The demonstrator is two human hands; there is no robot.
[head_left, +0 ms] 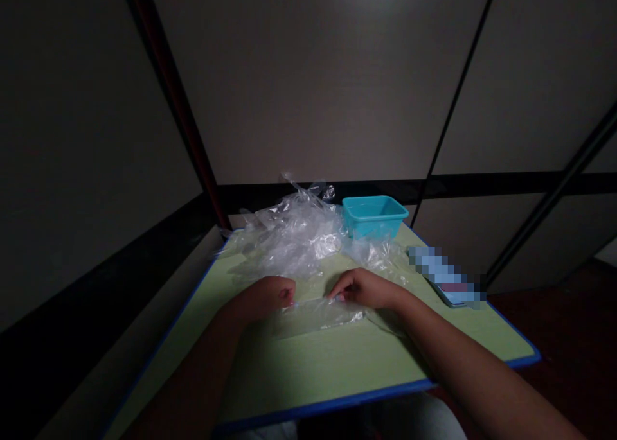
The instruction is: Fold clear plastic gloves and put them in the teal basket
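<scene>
Flat device [446, 279] pixelated; clear film [315, 318] partly hidden, seemingly inside left hand [272, 293] and right hand [366, 289].

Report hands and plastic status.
Left hand and right hand: grip on clear plastic bag. Plastic pile just beyond. Teal basket behind, right.

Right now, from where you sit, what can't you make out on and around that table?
All in the head view:
- Bottom of the turquoise basket: hidden by its near wall.
- Face of the flat object at right: blurred by pixel blocks.
- Number of bags in the clear plastic pile: crumpled film overlaps.
- Left hand's grip on the clear plastic sheet: small and dark.
- Legs: hidden by the table, cut off by the bottom edge.
</scene>
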